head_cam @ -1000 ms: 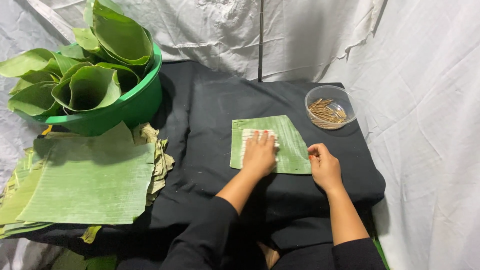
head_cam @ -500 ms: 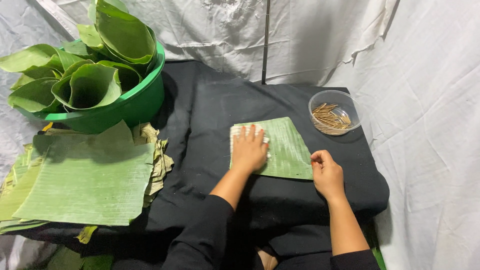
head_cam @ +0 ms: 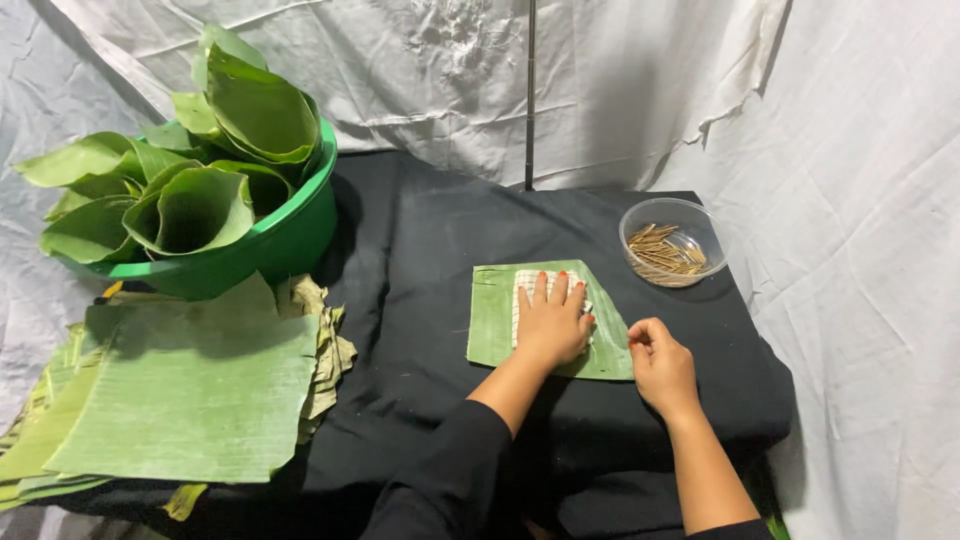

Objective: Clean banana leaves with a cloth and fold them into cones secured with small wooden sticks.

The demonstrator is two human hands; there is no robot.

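Right now I see the left hand [head_cam: 551,325] pressed flat, fingers spread, on a pale checked cloth [head_cam: 520,290] lying under them atop the banana leaf piece [head_cam: 490,325]. Just right of those fingers, the right hand [head_cam: 660,365] rests curled at the leaf's edge; beyond its knuckles sits the clear bowl of sticks [head_cam: 668,250].

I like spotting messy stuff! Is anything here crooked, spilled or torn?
Nothing spilled. The sticks sit inside the clear bowl. The left hand presses a cloth flat on a leaf piece; the right hand rests at its edge. Only the leaf stack looks untidy, with ragged, yellowed edges sticking out.
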